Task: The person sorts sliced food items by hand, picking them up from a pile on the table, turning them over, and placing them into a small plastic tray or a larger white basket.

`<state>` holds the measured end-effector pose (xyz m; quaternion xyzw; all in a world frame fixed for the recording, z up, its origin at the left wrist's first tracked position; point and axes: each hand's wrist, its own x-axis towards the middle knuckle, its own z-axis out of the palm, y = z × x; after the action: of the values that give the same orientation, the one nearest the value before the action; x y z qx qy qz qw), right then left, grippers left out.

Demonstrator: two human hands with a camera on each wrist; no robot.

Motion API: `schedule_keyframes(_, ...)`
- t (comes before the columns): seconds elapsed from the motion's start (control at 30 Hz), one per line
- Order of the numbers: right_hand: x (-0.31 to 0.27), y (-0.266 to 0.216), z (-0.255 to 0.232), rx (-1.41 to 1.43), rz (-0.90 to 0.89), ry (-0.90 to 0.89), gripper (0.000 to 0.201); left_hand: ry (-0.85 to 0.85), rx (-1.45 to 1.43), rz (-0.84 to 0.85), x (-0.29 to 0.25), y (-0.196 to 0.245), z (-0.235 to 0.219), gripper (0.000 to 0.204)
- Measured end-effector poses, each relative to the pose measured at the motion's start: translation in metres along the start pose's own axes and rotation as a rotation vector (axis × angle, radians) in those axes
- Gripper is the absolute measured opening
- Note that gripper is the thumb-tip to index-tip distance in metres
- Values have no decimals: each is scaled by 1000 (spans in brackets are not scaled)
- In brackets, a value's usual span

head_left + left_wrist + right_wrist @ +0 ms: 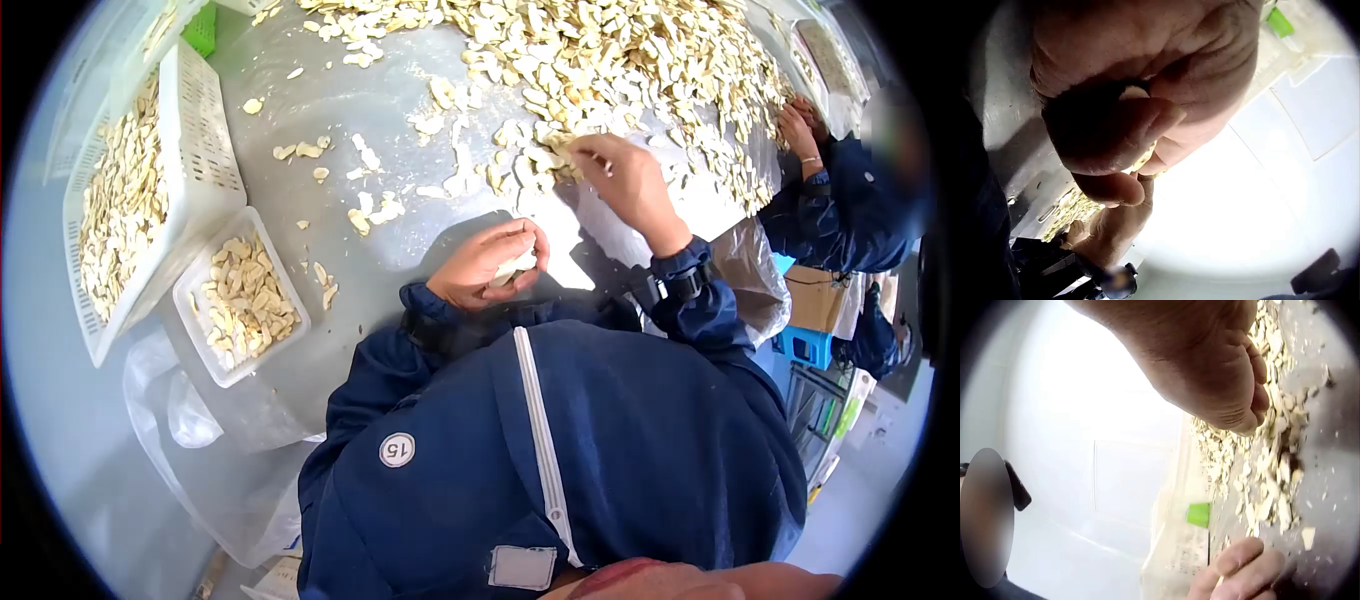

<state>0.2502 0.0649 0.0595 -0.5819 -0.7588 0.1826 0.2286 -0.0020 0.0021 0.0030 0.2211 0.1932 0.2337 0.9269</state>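
Observation:
Pale dried slices (600,60) lie in a broad pile at the back of the metal table. The left hand (487,265), low and left of the pile, has its fingers curled round some pale slices (515,266); in the left wrist view a bit of pale slice (1134,93) shows inside the curled left hand (1141,112). At the pile's near edge is the right hand (630,185), fingers bent down by the slices. In the right wrist view the right hand (1210,369) hides whatever its fingertips touch.
A white perforated basket (205,140) of slices stands at the left, beside a smaller white tray (182,290) holding more. Loose slices (300,150) are scattered on the table (370,100). Another person's hands (800,128) are at the pile's right end. A plastic bag (750,275) hangs by the table edge.

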Motion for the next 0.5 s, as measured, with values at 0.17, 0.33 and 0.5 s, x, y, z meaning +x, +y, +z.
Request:
schedule_keyframes(0.17, 4, -12, 26, -214, -182, 3, 22, 20, -18, 8, -2, -1, 0, 23)
schedule_keyframes(0.33, 7, -14, 31, -259, -105, -66, 24, 20, -30, 12, -2, -2, -3, 23)
schedule_keyframes(0.5, -4, -16, 18, 286, 234, -149, 36, 23, -42, 33, 0, -5, -3, 26)
